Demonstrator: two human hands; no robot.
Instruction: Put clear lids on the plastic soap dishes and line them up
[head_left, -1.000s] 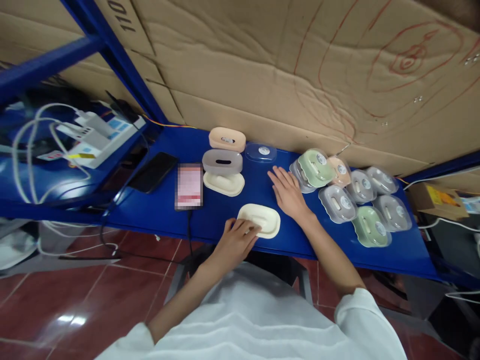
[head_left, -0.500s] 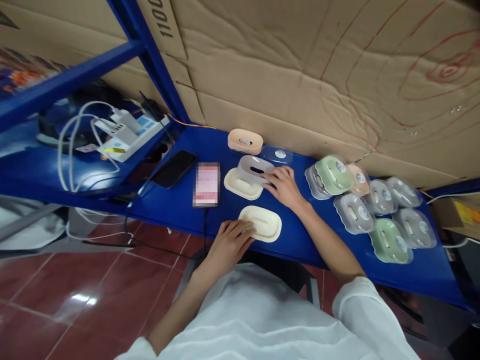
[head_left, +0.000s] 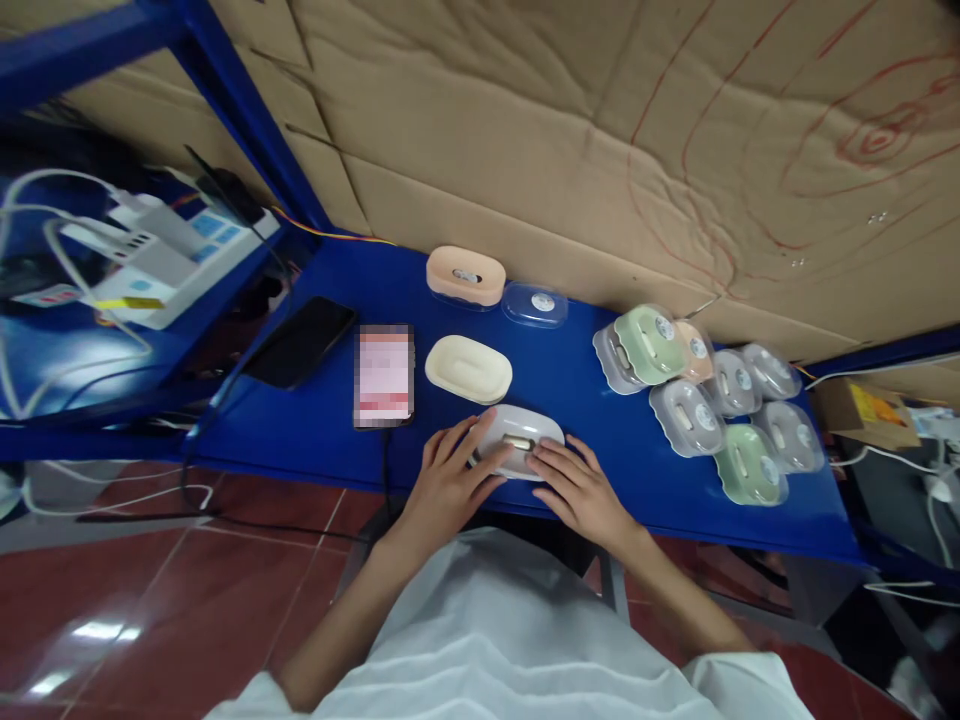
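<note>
Close to the table's front edge lies a light grey oval soap dish part (head_left: 534, 422) with a slot in its middle. A cream ridge shows through that slot. My left hand (head_left: 455, 478) grips the part's left end, thumb and fingers over the rim. On the right end, my right hand (head_left: 581, 490) presses with its fingers bent over the edge. The cream base underneath is mostly hidden. Just behind sits another cream oval base (head_left: 469, 368), its hollow facing up.
A peach soap dish part (head_left: 466, 275) and a clear lid (head_left: 535, 304) lie at the back. Several lidded soap dishes (head_left: 686, 418) in grey, green and peach cluster on the right. Left are a lit phone (head_left: 384, 375), a dark phone (head_left: 301, 342) and a power strip (head_left: 191, 265).
My right hand has brought the grey part from the rear cream base onto the front one. My left hand now holds the grey part's left end. The view has shifted slightly.
</note>
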